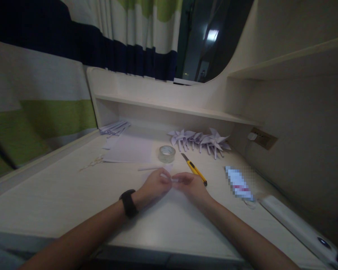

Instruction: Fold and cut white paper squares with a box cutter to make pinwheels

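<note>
White paper pc. (175, 180) is pinched btwn L hand (157, 183) & R hand (192, 186) fingertips, ctr; apparently being shaped. Steady pinch prob. needed next. Paper stick (148, 169) is left at 10 o'clock, tape roll (166, 155) at 12.

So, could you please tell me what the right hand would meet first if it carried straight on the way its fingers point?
Most likely the left hand, which is just ahead of where the right hand points; whether the two already touch is hard to tell from this view.
</note>
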A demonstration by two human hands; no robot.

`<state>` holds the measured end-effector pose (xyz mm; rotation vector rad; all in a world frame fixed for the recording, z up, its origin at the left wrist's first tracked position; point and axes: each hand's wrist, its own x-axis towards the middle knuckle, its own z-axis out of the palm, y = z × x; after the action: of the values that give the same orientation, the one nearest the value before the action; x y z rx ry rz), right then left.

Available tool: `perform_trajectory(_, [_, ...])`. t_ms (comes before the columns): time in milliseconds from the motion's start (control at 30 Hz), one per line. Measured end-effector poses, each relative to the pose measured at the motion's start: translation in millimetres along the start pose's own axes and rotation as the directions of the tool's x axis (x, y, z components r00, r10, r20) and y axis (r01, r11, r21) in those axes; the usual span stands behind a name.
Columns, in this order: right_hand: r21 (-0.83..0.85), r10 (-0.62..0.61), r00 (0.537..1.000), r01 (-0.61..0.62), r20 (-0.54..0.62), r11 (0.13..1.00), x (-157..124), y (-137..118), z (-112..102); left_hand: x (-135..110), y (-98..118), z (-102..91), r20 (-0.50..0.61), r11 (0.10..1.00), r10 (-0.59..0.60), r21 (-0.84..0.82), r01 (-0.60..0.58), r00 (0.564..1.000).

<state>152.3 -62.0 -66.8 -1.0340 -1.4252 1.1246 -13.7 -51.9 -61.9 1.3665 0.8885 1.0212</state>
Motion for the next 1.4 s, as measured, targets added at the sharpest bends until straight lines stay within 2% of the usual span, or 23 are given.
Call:
perform_trajectory(200, [-0.031,-0.006,1.000,0.006,0.005,1.000,-0.3,-3.1,-0.2,-2.1,1.3,2.6,0.048,0.993,-0.016,-0.118,0.022,0.999])
perform_trajectory(400, [-0.084,-0.039,0.999,0.038,-0.007,0.996,-0.4,-6.8,-2.1,-2.4,9.6,-0.4,0.057,0.999,-0.034,0.011,0.033,0.998])
perform_trajectory(500, [-0.041,0.010,0.999,-0.009,0.036,0.999,1.8,-7.4,-8.0,4.1,15.9,-13.2,-0.061,0.976,-0.003,0.219,0.016,0.998])
perform_trajectory(533, [-0.018,0.019,0.998,-0.018,0.063,1.000,2.8,-7.7,-10.7,7.3,18.7,-20.1,-0.115,0.932,0.047,0.362,-0.002,0.992])
perform_trajectory(567, [0.009,0.023,0.996,-0.024,0.091,1.000,4.0,-8.2,-13.6,10.7,21.8,-27.9,-0.172,0.865,0.145,0.501,-0.041,0.974])
perform_trajectory(633, [0.057,0.023,0.990,-0.031,0.139,0.998,6.3,-10.1,-19.4,16.8,28.7,-44.3,-0.221,0.726,0.318,0.683,-0.087,0.922])
perform_trajectory(667, [0.073,0.021,0.988,-0.032,0.155,0.997,7.3,-11.8,-22.0,19.1,32.4,-52.0,-0.207,0.685,0.336,0.723,-0.087,0.919])
perform_trajectory(700, [0.081,0.018,0.985,-0.032,0.170,0.996,8.0,-14.2,-24.4,20.8,36.1,-58.6,-0.182,0.674,0.307,0.735,-0.078,0.934])
perform_trajectory(767, [0.075,0.009,0.978,-0.026,0.210,0.997,8.3,-20.7,-28.4,22.2,42.4,-68.3,-0.056,0.717,0.161,0.692,-0.078,0.985])
perform_trajectory(833, [0.064,-0.004,0.970,-0.012,0.244,0.998,7.1,-29.2,-31.6,21.7,45.6,-73.4,0.130,0.798,0.017,0.595,-0.092,0.991])
perform_trajectory(900, [0.060,-0.014,0.966,-0.001,0.257,0.998,4.9,-38.0,-34.4,20.5,44.7,-75.4,0.280,0.879,-0.056,0.469,-0.086,0.958])
perform_trajectory(967, [0.061,-0.020,0.965,0.005,0.262,0.998,2.7,-45.4,-37.1,19.2,40.7,-75.7,0.382,0.944,-0.103,0.329,-0.031,0.918])
perform_trajectory(1100, [0.043,-0.010,0.954,-0.003,0.299,0.999,0.9,-52.7,-40.3,15.7,32.5,-70.8,0.550,0.983,-0.183,0.115,0.143,0.815])
perform_trajectory(1200, [0.025,-0.035,0.953,0.029,0.302,0.999,0.8,-52.1,-39.2,12.9,27.7,-61.7,0.607,0.974,-0.219,0.091,0.207,0.764])
perform_trajectory(1400, [-0.036,-0.063,0.940,0.080,0.336,0.996,0.0,-47.0,-35.0,14.1,9.2,-49.1,0.515,0.982,-0.189,0.107,0.156,0.836])
